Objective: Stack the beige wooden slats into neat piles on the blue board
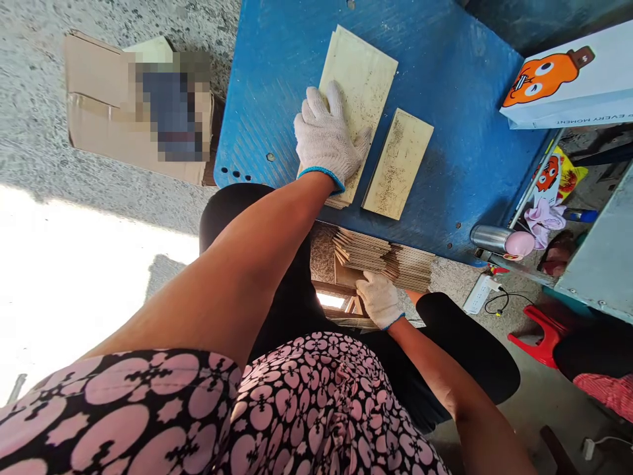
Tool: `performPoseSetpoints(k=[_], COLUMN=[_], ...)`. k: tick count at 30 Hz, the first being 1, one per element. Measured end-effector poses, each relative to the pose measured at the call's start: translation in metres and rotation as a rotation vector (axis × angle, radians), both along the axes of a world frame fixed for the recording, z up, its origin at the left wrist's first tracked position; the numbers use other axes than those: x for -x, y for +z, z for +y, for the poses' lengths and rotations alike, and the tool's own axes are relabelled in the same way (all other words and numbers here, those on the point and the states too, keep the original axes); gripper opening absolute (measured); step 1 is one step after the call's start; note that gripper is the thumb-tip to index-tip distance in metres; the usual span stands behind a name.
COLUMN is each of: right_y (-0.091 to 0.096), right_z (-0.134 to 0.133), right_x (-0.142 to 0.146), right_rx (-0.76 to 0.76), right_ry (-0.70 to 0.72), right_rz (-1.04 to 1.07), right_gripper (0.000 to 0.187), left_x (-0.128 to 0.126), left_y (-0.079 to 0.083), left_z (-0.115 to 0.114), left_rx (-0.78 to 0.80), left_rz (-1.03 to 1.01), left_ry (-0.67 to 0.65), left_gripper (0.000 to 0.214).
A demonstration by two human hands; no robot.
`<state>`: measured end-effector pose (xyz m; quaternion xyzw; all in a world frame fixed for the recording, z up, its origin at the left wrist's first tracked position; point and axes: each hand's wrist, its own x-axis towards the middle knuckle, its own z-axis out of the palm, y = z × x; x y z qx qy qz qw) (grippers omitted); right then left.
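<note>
My left hand (327, 138), in a white knit glove, lies flat with fingers spread on a stack of pale wooden boards (363, 82) on the blue table (459, 132). A second, narrower pale board (399, 163) lies just right of that stack. My right hand (378, 299), also gloved, reaches down below the table edge and curls on a lower stack of thin brown boards (380, 254) between my knees. What its fingers grip exactly is partly hidden.
A cardboard box (99, 99) sits on the concrete floor to the left. At right are a white box with an orange cartoon (568, 82), a metal flask (494, 239), a power strip (478, 293) and a red stool (541, 340).
</note>
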<state>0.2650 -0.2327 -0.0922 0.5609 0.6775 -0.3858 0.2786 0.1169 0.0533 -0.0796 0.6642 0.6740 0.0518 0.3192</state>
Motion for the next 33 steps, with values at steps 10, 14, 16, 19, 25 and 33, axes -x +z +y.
performPoseSetpoints(k=[10, 14, 16, 19, 25, 33], right_y=[-0.007, 0.006, 0.015, 0.035, 0.086, 0.107], right_z=[0.006, 0.014, 0.017, 0.026, 0.089, 0.228], right_x=[-0.002, -0.01, -0.019, -0.041, -0.106, -0.134], right_rx=[0.036, 0.034, 0.029, -0.004, -0.04, -0.2], right_ry=[-0.03, -0.065, -0.116, -0.249, -0.734, -0.996], right_rz=[0.058, 0.083, 0.13, 0.229, 0.42, 0.434], right_gripper=[0.025, 0.027, 0.029, 0.031, 0.032, 0.035], left_x=[0.0, 0.0, 0.001, 0.0, -0.001, 0.0], left_y=[-0.004, -0.006, -0.006, -0.005, 0.002, 0.006], left_z=[-0.002, -0.004, -0.004, -0.005, -0.002, -0.001], left_rx=[-0.06, -0.107, -0.119, -0.124, -0.018, -0.06], left_rz=[0.078, 0.107, 0.101, 0.103, 0.099, 0.124], left_ry=[0.029, 0.018, 0.003, -0.001, -0.032, -0.027], left_gripper=[0.105, 0.104, 0.102, 0.101, 0.122, 0.118])
